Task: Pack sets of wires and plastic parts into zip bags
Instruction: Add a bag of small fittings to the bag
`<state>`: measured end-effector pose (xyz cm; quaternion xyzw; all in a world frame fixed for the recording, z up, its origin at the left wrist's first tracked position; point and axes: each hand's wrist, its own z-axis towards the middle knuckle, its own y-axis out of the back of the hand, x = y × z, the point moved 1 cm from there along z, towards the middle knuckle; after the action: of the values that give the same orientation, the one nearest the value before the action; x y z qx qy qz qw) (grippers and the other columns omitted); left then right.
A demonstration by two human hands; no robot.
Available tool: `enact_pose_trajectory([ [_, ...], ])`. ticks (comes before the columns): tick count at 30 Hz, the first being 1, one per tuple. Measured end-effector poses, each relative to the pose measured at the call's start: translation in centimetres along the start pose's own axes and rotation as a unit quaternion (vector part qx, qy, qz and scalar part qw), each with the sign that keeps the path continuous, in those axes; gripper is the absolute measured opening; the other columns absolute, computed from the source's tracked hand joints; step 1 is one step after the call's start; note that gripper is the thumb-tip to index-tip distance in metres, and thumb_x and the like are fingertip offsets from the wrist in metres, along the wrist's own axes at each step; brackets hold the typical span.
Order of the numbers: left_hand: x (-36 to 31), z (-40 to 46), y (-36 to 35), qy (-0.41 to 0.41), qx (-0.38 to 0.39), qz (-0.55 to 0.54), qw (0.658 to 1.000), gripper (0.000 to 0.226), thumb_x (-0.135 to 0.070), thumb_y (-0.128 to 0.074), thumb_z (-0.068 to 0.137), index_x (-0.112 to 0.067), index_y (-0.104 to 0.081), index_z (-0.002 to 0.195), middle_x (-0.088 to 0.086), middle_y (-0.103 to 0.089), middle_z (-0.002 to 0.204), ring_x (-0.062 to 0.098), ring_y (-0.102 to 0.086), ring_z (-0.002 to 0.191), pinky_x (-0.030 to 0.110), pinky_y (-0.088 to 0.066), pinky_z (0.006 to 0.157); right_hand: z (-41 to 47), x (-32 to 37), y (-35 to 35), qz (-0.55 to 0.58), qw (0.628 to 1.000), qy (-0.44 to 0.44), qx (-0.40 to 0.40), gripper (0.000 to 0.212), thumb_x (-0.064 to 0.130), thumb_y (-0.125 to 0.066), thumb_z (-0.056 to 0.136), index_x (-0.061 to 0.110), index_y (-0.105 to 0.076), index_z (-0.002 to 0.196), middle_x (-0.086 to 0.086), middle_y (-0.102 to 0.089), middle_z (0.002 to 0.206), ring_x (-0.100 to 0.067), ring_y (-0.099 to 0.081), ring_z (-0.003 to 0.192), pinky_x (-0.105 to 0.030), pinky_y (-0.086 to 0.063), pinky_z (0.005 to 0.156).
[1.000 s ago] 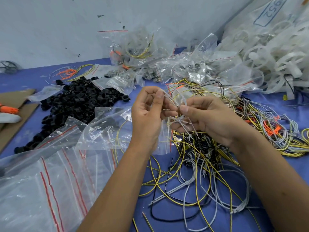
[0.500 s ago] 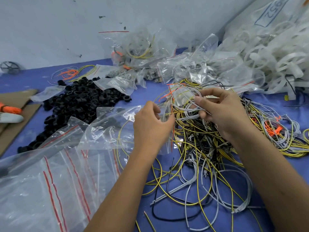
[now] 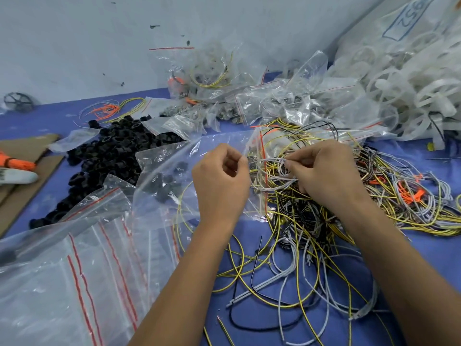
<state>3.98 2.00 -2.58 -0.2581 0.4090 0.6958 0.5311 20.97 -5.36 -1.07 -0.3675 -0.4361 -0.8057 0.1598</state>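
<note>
The left hand's curled fingers hide their grip on the zip bag; the white plastic heap runs off the right edge.

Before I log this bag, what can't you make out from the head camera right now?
- How many black rings are inside the zip bag: crinkled plastic and glare blur them.
- Whether the grey wire bundle is past the bag mouth: the left hand and right hand cover it.
- The sack label, cut off by the top edge.

The left hand has lifted the zip bag open while the right hand brings coiled grey wires to its mouth.
</note>
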Motion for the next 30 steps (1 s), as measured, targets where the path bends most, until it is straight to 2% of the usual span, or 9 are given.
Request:
enact_pose_trajectory([
  [3, -0.2, -0.2, -0.2, -0.093, 0.009, 0.054, 0.994, 0.017, -0.008, -0.074, 0.083, -0.015, -0.063, 0.072, -0.004, -0.058, 0.066, 0.013, -0.054, 0.06, 0.034, -0.047, 0.059, -0.2, 0.7, -0.5, -0.048, 0.997, 0.058, -0.005, 0.008, 0.009, -0.077, 0.086, 0.004, -0.081, 0.081, -0.013, -0.072, 0.066, -0.027, -0.067, 0.063, -0.043, -0.058, 0.067],
  [7, -0.7, -0.8, -0.6, -0.161, 0.037, 0.06, 0.984, 0.014, -0.007, -0.074, 0.081, -0.011, -0.062, 0.074, -0.003, -0.057, 0.071, 0.015, -0.051, 0.063, 0.036, -0.045, 0.059, -0.7, 2.1, -1.6, 0.015, 0.997, 0.07, 0.022, 0.007, 0.01, -0.076, 0.087, 0.012, -0.082, 0.086, 0.0, -0.074, 0.068, -0.007, -0.065, 0.054, -0.03, -0.056, 0.06],
  [15, -1.9, -1.1, -0.6, -0.113, 0.081, -0.081, 0.987, 0.015, -0.016, -0.074, 0.085, -0.013, -0.065, 0.074, -0.004, -0.061, 0.064, 0.022, -0.061, 0.057, 0.038, -0.049, 0.051, -1.2, 2.4, -3.0, 0.205, 0.977, -0.031, 0.053, 0.037, -0.011, -0.061, 0.085, 0.014, -0.056, 0.059, -0.009, -0.062, 0.054, -0.02, -0.058, 0.045, -0.035, -0.049, 0.042],
  [19, -2.6, -1.1, -0.3, -0.063, 0.084, -0.171, 0.98, 0.012, -0.014, -0.074, 0.087, -0.012, -0.068, 0.077, 0.001, -0.068, 0.068, 0.028, -0.064, 0.054, 0.044, -0.053, 0.049, -1.3, 2.7, -3.2, 0.461, 0.872, -0.09, 0.136, 0.027, -0.008, -0.058, 0.095, 0.008, -0.078, 0.085, -0.016, -0.076, 0.093, -0.025, -0.071, 0.086, -0.032, -0.06, 0.077],
  [23, -3.5, -1.3, -0.1, -0.066, 0.084, -0.206, 0.973, 0.011, -0.007, -0.073, 0.089, -0.007, -0.068, 0.078, 0.008, -0.068, 0.071, 0.03, -0.063, 0.058, 0.041, -0.05, 0.049, -1.0, 2.7, -2.7, 0.637, 0.688, -0.136, 0.32, 0.038, 0.021, -0.044, 0.102, 0.011, -0.08, 0.105, -0.01, -0.075, 0.115, -0.022, -0.067, 0.114, -0.034, -0.05, 0.104],
  [25, -3.7, -1.4, -0.1, -0.074, 0.076, -0.208, 0.972, 0.014, -0.008, -0.073, 0.089, -0.011, -0.068, 0.076, 0.004, -0.066, 0.066, 0.024, -0.061, 0.056, 0.035, -0.047, 0.048, -1.0, 3.1, -2.9, 0.655, 0.651, -0.164, 0.347, 0.049, 0.038, -0.038, 0.102, 0.011, -0.077, 0.115, -0.008, -0.072, 0.122, -0.02, -0.058, 0.127, -0.035, -0.036, 0.12],
  [26, -3.7, -1.4, -0.1, -0.077, 0.073, -0.21, 0.972, 0.014, -0.008, -0.073, 0.088, -0.011, -0.067, 0.076, 0.004, -0.065, 0.066, 0.024, -0.061, 0.055, 0.034, -0.047, 0.048, -1.0, 3.1, -3.2, 0.649, 0.652, -0.179, 0.349, 0.052, 0.041, -0.036, 0.103, 0.012, -0.076, 0.117, -0.007, -0.072, 0.121, -0.02, -0.058, 0.125, -0.033, -0.039, 0.118],
  [28, -3.5, -1.4, -0.3, -0.074, 0.064, -0.208, 0.973, 0.012, -0.008, -0.072, 0.088, -0.009, -0.067, 0.076, 0.005, -0.065, 0.066, 0.023, -0.061, 0.056, 0.033, -0.048, 0.05, -0.9, 3.3, -3.8, 0.61, 0.683, -0.182, 0.358, 0.051, 0.041, -0.032, 0.107, 0.017, -0.077, 0.112, -0.002, -0.074, 0.11, -0.015, -0.068, 0.101, -0.025, -0.057, 0.082],
  [30, -2.7, -1.5, -0.5, -0.054, 0.052, -0.198, 0.977, 0.012, -0.009, -0.071, 0.087, -0.01, -0.066, 0.076, 0.004, -0.064, 0.065, 0.025, -0.061, 0.056, 0.034, -0.049, 0.052, -0.7, 3.4, -4.0, 0.42, 0.848, -0.07, 0.316, 0.038, 0.03, -0.039, 0.109, 0.023, -0.076, 0.101, 0.002, -0.07, 0.092, -0.012, -0.056, 0.075, -0.025, -0.039, 0.055],
])
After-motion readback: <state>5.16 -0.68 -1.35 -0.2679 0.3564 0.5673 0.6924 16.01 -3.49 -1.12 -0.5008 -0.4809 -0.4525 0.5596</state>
